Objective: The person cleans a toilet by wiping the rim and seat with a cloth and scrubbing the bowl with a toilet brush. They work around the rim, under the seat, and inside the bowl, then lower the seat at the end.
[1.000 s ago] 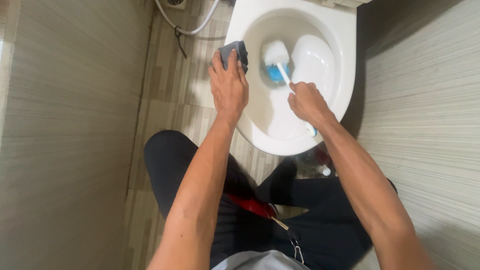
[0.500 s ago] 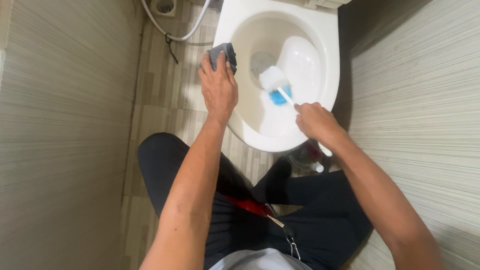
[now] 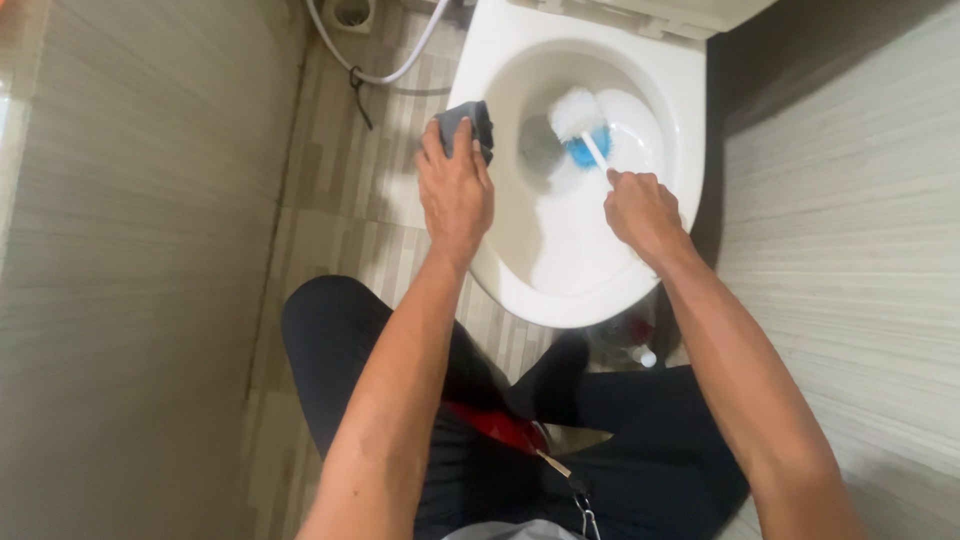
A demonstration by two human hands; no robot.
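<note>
The white toilet bowl [image 3: 660, 90] fills the top of my view, set between two striped tiled walls, with the tiled floor [image 3: 330, 210] running down its left side. My knees in dark trousers [image 3: 650, 440] are bent below it. A white hose [image 3: 385, 72] curls on the floor near the bowl's back corner. My left hand [image 3: 455, 190] lies flat on the bowl's left rim, fingers pressed over a folded grey cloth [image 3: 465, 122] that sits on the rim edge. My right hand [image 3: 643, 212] is curled tight around the white handle of the toilet brush [image 3: 582, 128], whose white and blue head rests inside the bowl beside the drain.
</note>
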